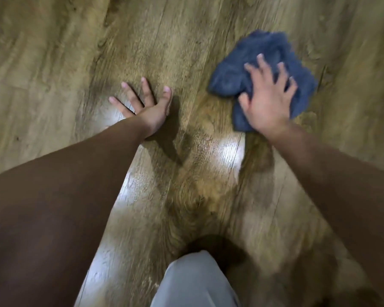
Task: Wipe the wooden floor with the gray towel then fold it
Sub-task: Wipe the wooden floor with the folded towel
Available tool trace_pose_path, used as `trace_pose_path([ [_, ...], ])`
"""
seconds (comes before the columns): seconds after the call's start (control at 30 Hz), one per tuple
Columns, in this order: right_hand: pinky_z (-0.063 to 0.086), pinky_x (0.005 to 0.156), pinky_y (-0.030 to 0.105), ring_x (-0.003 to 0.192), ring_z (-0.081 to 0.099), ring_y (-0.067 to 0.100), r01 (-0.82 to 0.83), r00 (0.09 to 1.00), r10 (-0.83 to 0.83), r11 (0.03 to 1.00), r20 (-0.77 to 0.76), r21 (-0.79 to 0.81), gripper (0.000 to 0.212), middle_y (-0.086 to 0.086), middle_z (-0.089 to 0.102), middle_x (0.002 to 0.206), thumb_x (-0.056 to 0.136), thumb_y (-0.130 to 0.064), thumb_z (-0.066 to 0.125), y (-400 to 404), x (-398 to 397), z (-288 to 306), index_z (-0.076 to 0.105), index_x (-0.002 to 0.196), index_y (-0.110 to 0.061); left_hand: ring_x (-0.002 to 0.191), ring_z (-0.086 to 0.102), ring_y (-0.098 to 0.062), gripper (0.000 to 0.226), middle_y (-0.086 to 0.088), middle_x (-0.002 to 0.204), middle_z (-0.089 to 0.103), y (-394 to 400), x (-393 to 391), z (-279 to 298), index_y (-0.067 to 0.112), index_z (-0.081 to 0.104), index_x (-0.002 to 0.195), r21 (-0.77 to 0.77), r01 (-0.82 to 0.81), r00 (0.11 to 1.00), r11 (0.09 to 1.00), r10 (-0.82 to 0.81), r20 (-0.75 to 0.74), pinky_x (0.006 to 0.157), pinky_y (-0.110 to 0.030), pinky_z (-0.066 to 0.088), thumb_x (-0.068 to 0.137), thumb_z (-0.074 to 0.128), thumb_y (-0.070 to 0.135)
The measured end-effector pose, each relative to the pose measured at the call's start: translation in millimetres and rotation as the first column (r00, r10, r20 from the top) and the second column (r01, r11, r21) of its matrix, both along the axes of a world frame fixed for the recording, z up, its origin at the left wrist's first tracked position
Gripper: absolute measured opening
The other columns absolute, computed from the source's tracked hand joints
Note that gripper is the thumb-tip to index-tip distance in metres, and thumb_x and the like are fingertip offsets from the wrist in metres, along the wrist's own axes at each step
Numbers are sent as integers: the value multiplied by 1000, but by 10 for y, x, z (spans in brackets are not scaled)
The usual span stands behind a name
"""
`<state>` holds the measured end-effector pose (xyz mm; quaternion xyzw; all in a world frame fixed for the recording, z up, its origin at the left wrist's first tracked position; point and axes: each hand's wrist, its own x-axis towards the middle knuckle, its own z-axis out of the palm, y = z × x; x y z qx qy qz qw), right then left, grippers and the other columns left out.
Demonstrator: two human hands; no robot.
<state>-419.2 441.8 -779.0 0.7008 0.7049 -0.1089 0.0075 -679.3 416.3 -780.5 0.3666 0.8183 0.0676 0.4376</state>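
The gray towel (262, 74) lies bunched and crumpled on the wooden floor (53, 52) in the upper right of the frame, its edges blurred. The right hand (268, 103) rests on top of its lower right part, palm down, with the fingers (263, 63) spread wide across the cloth; the grip is open and flat, pressing on the towel rather than closing around it, though the thumb at the towel's lower left edge dips into a fold and it is unclear whether it pinches any cloth. The left hand (146, 105) sits at centre left of the frame, well apart from the towel, planted palm down on the bare boards with all the fingers splayed; its grip is fully open and holds nothing, touching only the floor. Both bare forearms reach in from the lower corners of the frame. A knee in light gray fabric (195, 282) shows at the bottom centre, above the floor. Bright patches of glare lie on the boards between the 2 arms.
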Motion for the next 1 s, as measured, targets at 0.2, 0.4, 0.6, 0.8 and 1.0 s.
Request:
trace_pose_path([
  [0.2,12,116,64,150,12,40,59,990,-57,998,-132,13,57,-8,21,165,93,-32,50,-99,136,102,39,148,-32,141,-32,-52,113,0,166,-21,-2,-78,-57,55,-7,151,-64,107,992,992,-111,-57,105,-77,-13,49,4,104],
  [0.4,20,114,61,150,17,39,-199,974,195,980,-114,-23,62,-5,28,163,85,-37,50,-1308,-146,109,46,146,-30,141,-32,-52,128,-1,166,-21,21,-94,-32,56,-7,151,-74,129,991,989,-132,-27,104,-77,-12,34,-2,109],
  [0.6,22,114,60,148,23,42,-550,833,544,834,-103,-47,65,-5,30,162,79,-39,62,-2494,-388,45,48,143,-33,145,-20,-54,144,2,169,-3,-2,-56,20,59,9,150,-47,75,996,996,-72,45,107,-74,-11,16,0,110],
  [0.8,35,104,60,140,40,41,-704,709,705,708,-1,-46,71,-2,40,158,70,-52,74,-1945,-110,13,59,137,-35,144,-27,-50,133,5,167,-14,7,-41,11,61,-1,149,-70,140,988,988,-144,-62,104,-78,-11,25,-5,109],
  [1.0,19,110,66,150,14,40,-158,987,158,987,15,-25,68,-8,15,167,86,-47,53,-415,165,11,35,151,-38,146,-23,-50,121,0,168,-11,21,-63,21,54,-3,153,-44,175,984,984,-176,-27,108,-72,-17,44,-1,106],
])
